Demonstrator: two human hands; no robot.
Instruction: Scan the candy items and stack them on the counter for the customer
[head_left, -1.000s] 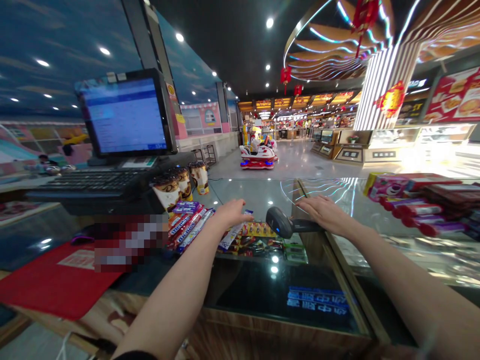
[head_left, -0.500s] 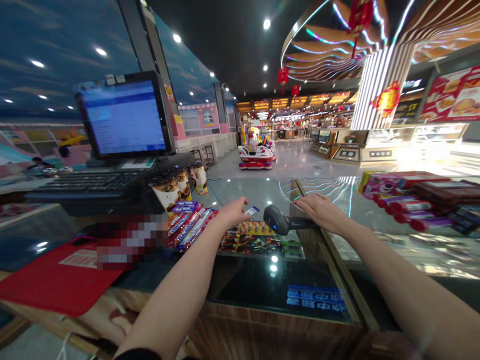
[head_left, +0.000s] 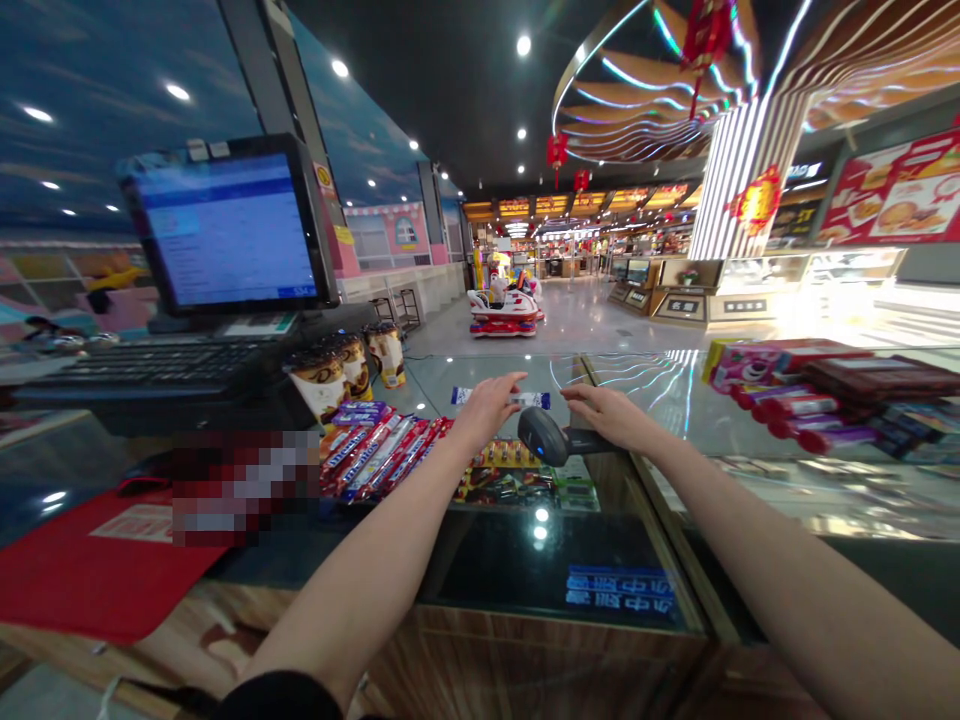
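Blue-and-white, the slim packet (head_left: pixel 535 400) lies on the glass tabletop (head_left: pixel 487 555) under my left hand (head_left: pixel 491 408) — fingers loosely outstretched, contact uncertain; it should be light and slick, best pinched at an end. My right hand's (head_left: pixel 600 412) fingers spread open beside the smooth, rounded scanner (head_left: pixel 544 436), gripping nothing I can see — farther left lie glossy, tube-shaped candy rolls (head_left: pixel 379 455).
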